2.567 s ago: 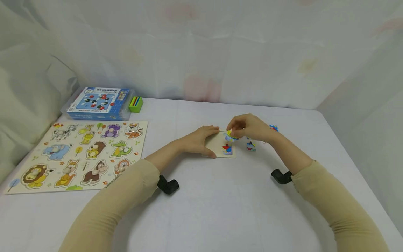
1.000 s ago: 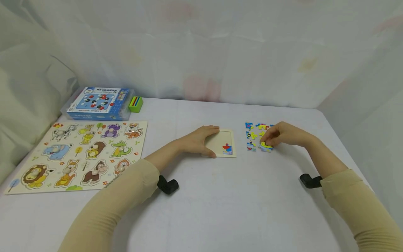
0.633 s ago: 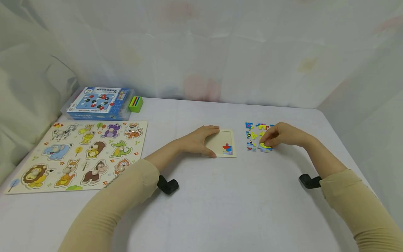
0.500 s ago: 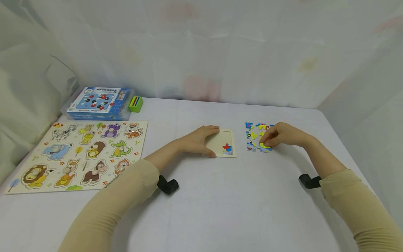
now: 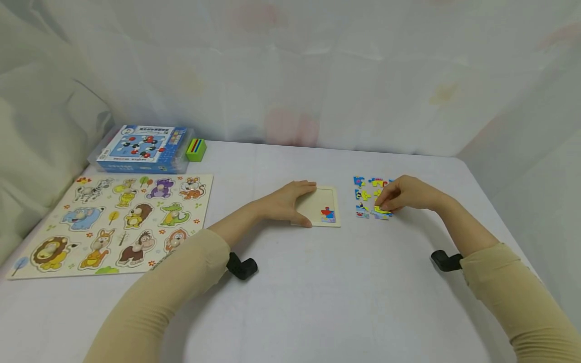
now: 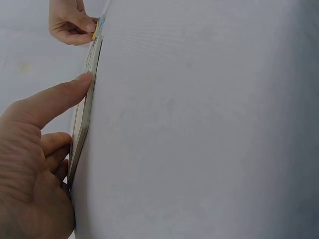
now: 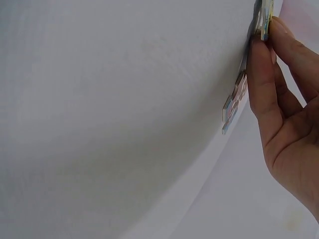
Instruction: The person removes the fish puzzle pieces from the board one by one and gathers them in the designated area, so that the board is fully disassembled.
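My left hand [image 5: 282,203] grips a small square wooden puzzle tray [image 5: 310,203], thumb along its near edge and fingers toward the far side. In the tray's near right corner lies one red and blue jigsaw piece [image 5: 328,216]; the rest of the bare bottom that shows is plain wood. To the right, my right hand [image 5: 413,193] pinches a yellow and light blue jigsaw piece [image 5: 382,212] low among the other loose pieces. The right wrist view shows this held piece [image 7: 265,22] between thumb and fingertips. My hand covers part of the loose set.
Several loose jigsaw pieces [image 5: 362,195] lie in rows right of the tray. On the left is a large animal peg puzzle board [image 5: 113,217], with a blue box [image 5: 140,148] behind it and a green block [image 5: 196,150] beside the box. White cloth [image 5: 290,75] hangs behind the table.
My right hand has carried the yellow and light blue jigsaw piece from over the tray rightward to the loose pieces, and lowered it slightly there. My left hand has stayed on the tray.
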The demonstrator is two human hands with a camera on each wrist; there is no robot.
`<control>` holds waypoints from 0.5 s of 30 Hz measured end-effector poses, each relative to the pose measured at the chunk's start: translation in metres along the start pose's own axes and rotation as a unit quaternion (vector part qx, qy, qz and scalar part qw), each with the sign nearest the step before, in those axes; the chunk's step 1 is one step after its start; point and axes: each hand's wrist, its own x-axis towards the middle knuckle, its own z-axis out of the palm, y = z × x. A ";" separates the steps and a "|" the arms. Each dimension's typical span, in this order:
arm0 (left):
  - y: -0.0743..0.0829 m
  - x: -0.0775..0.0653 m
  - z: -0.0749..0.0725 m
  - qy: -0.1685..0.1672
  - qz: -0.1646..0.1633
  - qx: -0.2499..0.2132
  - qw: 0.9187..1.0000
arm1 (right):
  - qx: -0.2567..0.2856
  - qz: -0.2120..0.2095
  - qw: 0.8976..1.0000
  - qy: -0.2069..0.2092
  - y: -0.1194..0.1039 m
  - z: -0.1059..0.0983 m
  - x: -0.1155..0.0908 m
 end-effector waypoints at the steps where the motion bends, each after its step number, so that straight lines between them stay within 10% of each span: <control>1: 0.000 0.000 0.000 0.000 0.000 0.000 1.000 | -0.001 0.001 1.000 0.001 -0.001 0.000 0.000; 15: 0.000 -0.001 0.000 0.001 0.004 0.001 1.000 | -0.037 -0.002 0.998 0.041 -0.020 0.000 -0.002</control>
